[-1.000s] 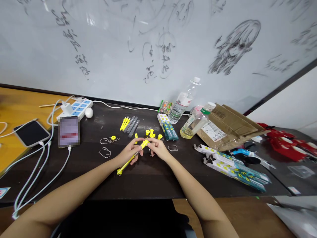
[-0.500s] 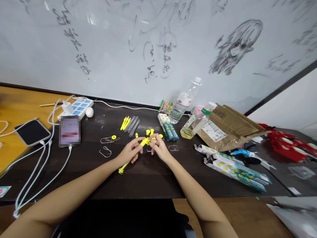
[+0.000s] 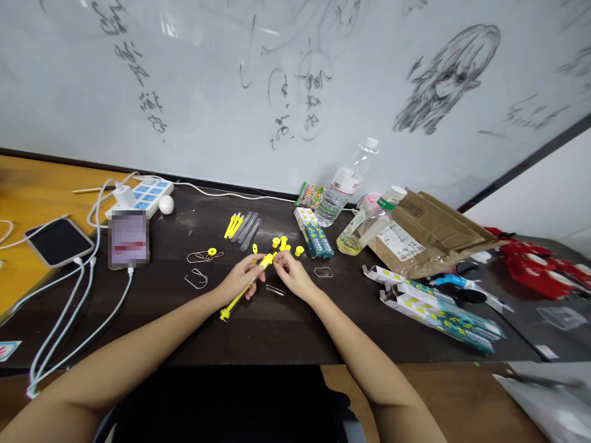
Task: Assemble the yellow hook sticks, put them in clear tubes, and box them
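Note:
A slim yellow plastic rod (image 3: 237, 303) slants across the dark table, its thicker notched end uppermost. My left hand (image 3: 241, 277) is closed around its upper part. The fingertips of my right hand (image 3: 292, 275) pinch at the top end; the exact piece between them is partly hidden. Small yellow plastic caps (image 3: 284, 242) lie just beyond my hands, with a loose yellow cap (image 3: 299, 251) to the right. A thin metal wire piece (image 3: 275, 290) rests on the table below the right fingers.
Yellow sticks (image 3: 234, 226) and grey clear tubes (image 3: 249, 231) lie farther back. Bent wire clips (image 3: 196, 279) are at left, near a charging phone (image 3: 128, 240). To the right stand a patterned box (image 3: 314, 232), a water bottle (image 3: 339, 191) and a cardboard parcel (image 3: 415, 234).
My right hand has shifted slightly left and up against the rod's top end. The wire piece under it now shows more fully. My left hand keeps its hold.

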`<action>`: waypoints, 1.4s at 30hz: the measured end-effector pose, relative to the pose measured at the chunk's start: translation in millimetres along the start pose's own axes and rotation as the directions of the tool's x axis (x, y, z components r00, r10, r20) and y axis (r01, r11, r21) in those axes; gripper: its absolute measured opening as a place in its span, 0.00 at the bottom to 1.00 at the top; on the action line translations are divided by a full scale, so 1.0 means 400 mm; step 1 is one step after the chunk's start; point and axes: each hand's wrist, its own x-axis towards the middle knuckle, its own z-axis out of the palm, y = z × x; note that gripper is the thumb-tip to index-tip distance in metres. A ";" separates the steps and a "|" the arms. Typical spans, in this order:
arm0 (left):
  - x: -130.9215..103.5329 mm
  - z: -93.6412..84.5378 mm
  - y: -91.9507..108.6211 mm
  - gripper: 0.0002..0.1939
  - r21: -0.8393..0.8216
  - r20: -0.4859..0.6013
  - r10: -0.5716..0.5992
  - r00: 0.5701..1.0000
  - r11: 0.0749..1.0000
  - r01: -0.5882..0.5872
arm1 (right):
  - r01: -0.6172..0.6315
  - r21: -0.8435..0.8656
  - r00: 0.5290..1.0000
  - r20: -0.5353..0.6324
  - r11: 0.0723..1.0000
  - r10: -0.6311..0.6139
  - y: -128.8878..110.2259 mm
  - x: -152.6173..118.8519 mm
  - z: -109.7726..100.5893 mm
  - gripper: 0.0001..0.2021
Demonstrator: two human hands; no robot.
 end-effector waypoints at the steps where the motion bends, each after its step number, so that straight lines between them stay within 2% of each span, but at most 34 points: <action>1: -0.001 0.000 0.003 0.27 -0.010 0.015 -0.004 1.000 1.000 0.004 | -0.017 0.066 1.000 0.018 0.998 0.016 -0.002 0.001 -0.001 0.08; 4: -0.009 0.002 0.019 0.30 -0.046 0.072 -0.004 0.997 0.999 0.008 | -0.120 0.295 0.987 0.135 0.948 0.084 -0.013 0.004 -0.002 0.15; 6: -0.014 0.005 0.029 0.31 -0.051 0.091 -0.002 0.996 0.999 0.006 | -0.197 0.387 0.971 0.201 0.901 0.127 -0.019 0.005 -0.001 0.18; 11: -0.022 0.007 0.042 0.34 0.051 0.075 0.038 0.996 0.998 -0.042 | -0.260 0.468 0.961 0.210 0.844 0.180 -0.021 0.006 0.001 0.19; 17: -0.022 0.007 0.035 0.30 0.062 0.091 0.072 0.993 0.995 -0.078 | -0.231 0.493 0.968 0.201 0.839 0.149 -0.021 0.005 -0.001 0.18; 31: -0.022 0.005 0.037 0.29 0.020 0.075 0.109 0.991 0.994 -0.111 | -0.205 0.501 0.975 0.180 0.841 0.131 -0.011 0.005 -0.008 0.22; 36: -0.023 0.007 0.048 0.30 -0.011 0.065 0.146 0.987 0.989 -0.146 | -0.190 0.481 0.976 0.185 0.856 0.113 -0.019 0.005 -0.006 0.20; 39: -0.023 0.015 0.069 0.30 -0.071 0.012 0.153 0.988 0.986 -0.151 | -0.174 0.435 0.975 0.205 0.884 0.091 -0.028 0.003 -0.008 0.19; 42: -0.024 0.024 0.104 0.28 -0.175 -0.113 0.120 0.986 0.975 -0.139 | -0.155 0.393 0.975 0.210 0.906 0.075 -0.031 0.000 -0.009 0.19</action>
